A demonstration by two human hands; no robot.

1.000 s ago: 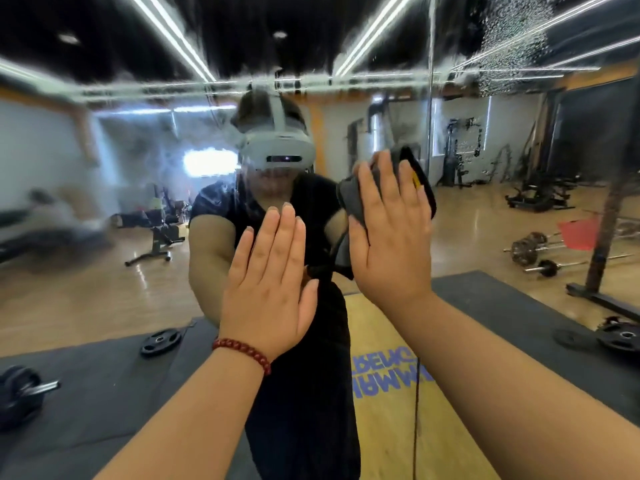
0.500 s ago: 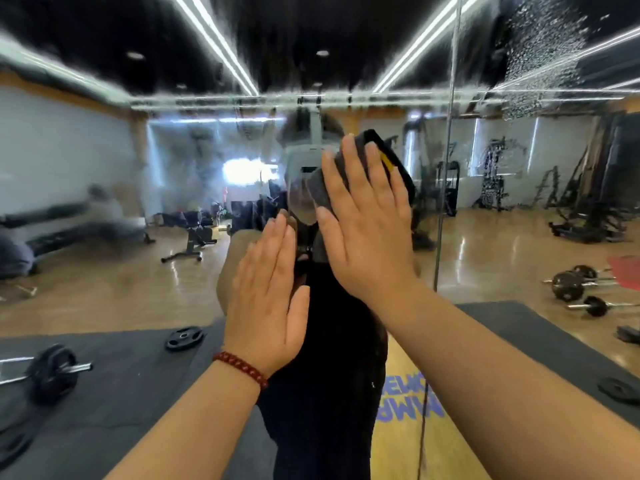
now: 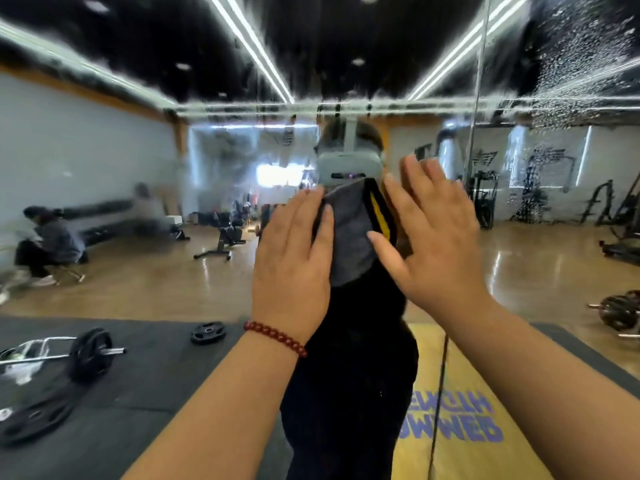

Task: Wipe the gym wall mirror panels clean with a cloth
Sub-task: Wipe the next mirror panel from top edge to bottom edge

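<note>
**Both palms up at the glass, grey cloth between them**

Centre of the frame, and it's all hands. The left hand (image 3: 292, 268), a red bead bracelet (image 3: 275, 338) on its wrist, is flat with the fingers straight and close together, the fingertips lying over the left edge of the grey cloth with a black and yellow border (image 3: 353, 233). The right hand (image 3: 434, 244) is up just to the right of it, fingers straight and slightly fanned, thumb stretched toward the cloth's right edge; whether that thumb actually touches the fabric, I can't tell, and the hand is a little blurred.

The cloth sits at mid-frame between the two hands, against the large wall mirror panel (image 3: 104, 168), right over the reflection of the person in a white headset. Nobody's fist is closed on it; no finger curls round it.

Upper right of the frame: a patch of water droplets (image 3: 575, 64) is spread across the glass, and a thin vertical seam (image 3: 479, 81) runs down between panels. Smeary streaks cross the top of the mirror.

Lower left, in the reflection, a loaded black barbell (image 3: 86, 355) lies on dark rubber flooring with a loose black weight plate (image 3: 208, 332) close by. Far left, a seated person in grey (image 3: 52, 244).
</note>
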